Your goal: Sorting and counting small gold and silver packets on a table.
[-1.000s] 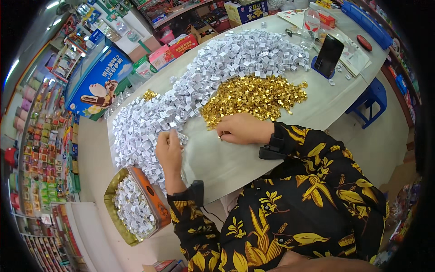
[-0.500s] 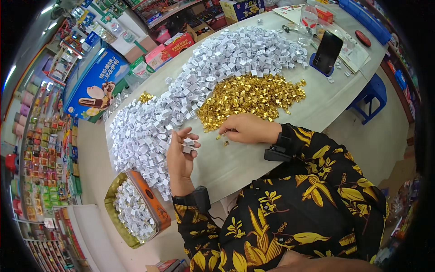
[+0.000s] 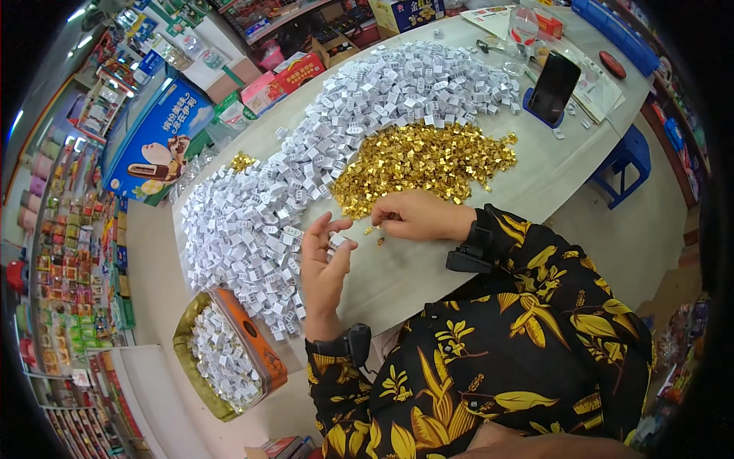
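Observation:
My left hand (image 3: 324,268) holds a small white block (image 3: 336,241) between thumb and fingers, just right of a large heap of similar white blocks (image 3: 245,222) with dark markings. My right hand (image 3: 419,216) is closed in a pinch at the near edge of a pile of small shiny gold pieces (image 3: 424,164). Whatever sits between its fingertips is too small to make out. Beside those fingertips, a few loose gold bits (image 3: 380,241) lie on the pale table (image 3: 405,283).
An orange and olive tin (image 3: 252,336) full of white blocks stands at the table's near left. A phone (image 3: 552,86) rests upright on a blue stand at the right. Behind it are a clear bottle (image 3: 522,32) and papers (image 3: 600,92). A blue stool (image 3: 623,168) stands beyond the table.
My left hand, with the white block, has moved right, toward my right hand. The right hand has barely moved.

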`<act>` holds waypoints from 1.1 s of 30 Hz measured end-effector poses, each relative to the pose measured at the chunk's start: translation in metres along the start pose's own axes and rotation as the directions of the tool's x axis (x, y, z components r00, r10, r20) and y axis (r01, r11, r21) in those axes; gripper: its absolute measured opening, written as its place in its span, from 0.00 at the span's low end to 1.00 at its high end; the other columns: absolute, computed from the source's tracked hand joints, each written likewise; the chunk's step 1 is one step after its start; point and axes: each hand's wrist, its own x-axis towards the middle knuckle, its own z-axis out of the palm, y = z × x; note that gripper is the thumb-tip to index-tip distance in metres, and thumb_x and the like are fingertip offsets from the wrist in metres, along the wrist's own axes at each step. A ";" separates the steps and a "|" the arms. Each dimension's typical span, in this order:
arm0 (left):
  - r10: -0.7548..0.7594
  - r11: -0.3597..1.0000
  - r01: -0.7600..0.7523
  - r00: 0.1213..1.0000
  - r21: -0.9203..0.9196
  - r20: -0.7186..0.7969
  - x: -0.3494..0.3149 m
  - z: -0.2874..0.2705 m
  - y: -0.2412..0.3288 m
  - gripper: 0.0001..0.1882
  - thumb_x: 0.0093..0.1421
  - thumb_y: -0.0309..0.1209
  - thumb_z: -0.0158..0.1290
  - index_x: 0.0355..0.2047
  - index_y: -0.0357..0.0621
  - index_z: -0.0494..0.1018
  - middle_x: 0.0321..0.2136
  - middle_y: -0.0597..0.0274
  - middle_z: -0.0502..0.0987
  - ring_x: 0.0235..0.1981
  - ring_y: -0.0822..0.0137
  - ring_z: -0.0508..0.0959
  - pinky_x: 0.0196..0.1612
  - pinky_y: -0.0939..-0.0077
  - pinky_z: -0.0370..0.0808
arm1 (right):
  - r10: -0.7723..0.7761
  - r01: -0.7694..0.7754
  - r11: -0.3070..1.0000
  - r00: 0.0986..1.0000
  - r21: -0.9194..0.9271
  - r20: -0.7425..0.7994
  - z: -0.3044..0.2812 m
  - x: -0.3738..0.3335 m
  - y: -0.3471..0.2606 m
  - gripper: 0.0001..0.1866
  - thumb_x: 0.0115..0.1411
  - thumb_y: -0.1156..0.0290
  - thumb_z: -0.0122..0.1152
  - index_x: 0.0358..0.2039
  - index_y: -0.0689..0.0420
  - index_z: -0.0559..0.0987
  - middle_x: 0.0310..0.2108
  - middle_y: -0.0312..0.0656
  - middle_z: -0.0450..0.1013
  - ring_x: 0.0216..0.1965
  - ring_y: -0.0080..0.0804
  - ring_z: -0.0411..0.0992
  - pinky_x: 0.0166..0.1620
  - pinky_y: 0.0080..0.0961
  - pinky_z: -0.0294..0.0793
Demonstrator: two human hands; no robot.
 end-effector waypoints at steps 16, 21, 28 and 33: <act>0.464 0.609 -0.382 0.883 0.695 0.079 0.002 -0.002 -0.017 0.11 0.52 0.23 0.58 0.35 0.40 0.70 0.33 0.66 0.72 0.24 0.79 0.67 0.26 0.89 0.63 | 0.041 -0.041 0.999 0.999 0.001 -0.005 0.000 0.000 -0.004 0.11 0.51 0.67 0.54 0.34 0.56 0.77 0.29 0.42 0.75 0.31 0.38 0.74 0.34 0.31 0.72; 0.037 0.999 -0.031 0.976 0.030 -0.215 -0.003 -0.003 -0.012 0.08 0.55 0.27 0.56 0.34 0.40 0.71 0.33 0.63 0.72 0.23 0.76 0.70 0.21 0.88 0.64 | 0.031 -0.031 0.999 1.000 0.023 0.003 0.001 0.001 -0.004 0.11 0.51 0.68 0.55 0.35 0.56 0.78 0.29 0.42 0.75 0.30 0.37 0.75 0.34 0.30 0.73; -0.186 0.982 0.190 0.967 0.008 -0.175 0.011 -0.058 0.005 0.09 0.60 0.30 0.49 0.38 0.40 0.72 0.29 0.63 0.74 0.24 0.74 0.72 0.22 0.86 0.66 | -0.002 0.004 0.999 0.999 0.049 -0.038 0.001 -0.002 0.001 0.11 0.52 0.67 0.56 0.35 0.57 0.78 0.29 0.42 0.76 0.30 0.35 0.75 0.35 0.28 0.73; 0.212 0.223 -0.038 0.977 0.974 -0.010 0.017 -0.045 0.020 0.12 0.57 0.30 0.49 0.42 0.45 0.72 0.29 0.56 0.77 0.28 0.60 0.77 0.29 0.71 0.73 | -0.002 0.007 0.995 0.999 0.101 -0.048 0.001 -0.002 0.001 0.10 0.53 0.66 0.58 0.34 0.57 0.78 0.29 0.42 0.76 0.30 0.34 0.75 0.35 0.27 0.73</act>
